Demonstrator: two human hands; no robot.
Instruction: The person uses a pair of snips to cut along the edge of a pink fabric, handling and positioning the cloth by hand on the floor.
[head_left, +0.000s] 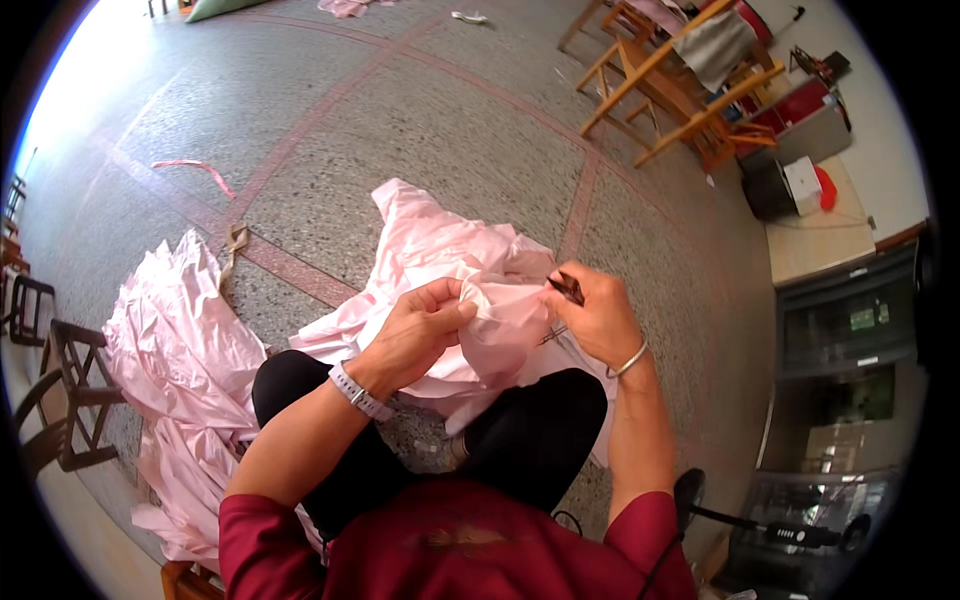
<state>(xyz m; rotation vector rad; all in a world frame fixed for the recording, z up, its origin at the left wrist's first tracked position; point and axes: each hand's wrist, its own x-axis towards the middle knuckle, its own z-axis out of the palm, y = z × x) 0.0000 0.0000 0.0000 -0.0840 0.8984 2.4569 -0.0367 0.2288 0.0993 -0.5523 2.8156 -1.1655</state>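
A light pink cloth (pixel 430 240) spreads over the floor in front of me and up across my knees. My left hand (pixel 425 325) pinches a folded edge of it between thumb and fingers. To the right, the fingertips of my right hand (pixel 600 310) meet the same stretch of cloth, which hangs between both hands. A small dark-handled tool (pixel 567 288) sits in the right hand's grip. A thin metal part shows below those fingers; its exact kind is unclear. Whatever lies under the folds is hidden.
A second heap of pink cloth (pixel 185 330) lies at my left, beside a tan strip (pixel 235 250). Farther off is a pink ribbon (pixel 200 168). Wooden chairs (pixel 660 95) stand far right, a dark stool (pixel 80 395) at left, and a glass-fronted cabinet (pixel 850 320) at right.
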